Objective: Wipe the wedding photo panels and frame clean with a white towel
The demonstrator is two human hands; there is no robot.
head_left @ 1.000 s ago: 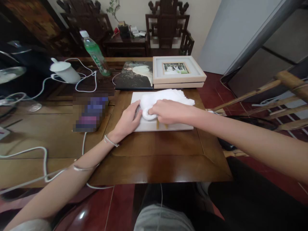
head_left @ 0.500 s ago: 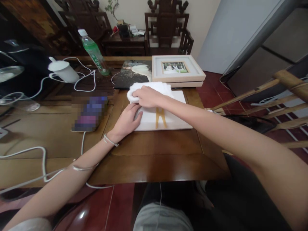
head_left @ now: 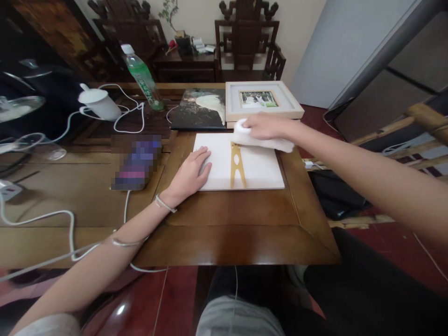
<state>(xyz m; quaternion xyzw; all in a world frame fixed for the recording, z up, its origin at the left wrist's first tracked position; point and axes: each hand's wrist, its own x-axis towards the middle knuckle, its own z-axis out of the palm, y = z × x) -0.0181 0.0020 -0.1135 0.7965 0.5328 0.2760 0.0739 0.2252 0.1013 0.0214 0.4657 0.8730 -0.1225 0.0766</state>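
A flat white panel [head_left: 257,170] lies on the wooden table, with a yellow-gold shape [head_left: 236,163] down its middle. Across the panel's left edge rests my left hand [head_left: 192,172], its fingers stretched out and lying flat. My right hand [head_left: 268,127] grips a folded white cloth [head_left: 252,138] over the panel's upper right part. The cloth hides the far right corner of the panel and touches or nearly touches the top of the yellow-gold shape. A bracelet circles my left wrist.
Behind the panel are a framed picture [head_left: 264,99] and a dark printed board [head_left: 199,108]. To the left are a phone [head_left: 137,163] with a cable, a white lidded cup [head_left: 100,103], a green-labelled bottle [head_left: 143,79] and a clear glass [head_left: 42,147]. A wooden chair [head_left: 385,130] stands at right.
My right hand has swept the white cloth from the panel's upper left to its upper right, uncovering the left part and more of the yellow-gold shape. My left hand stays at the left edge.
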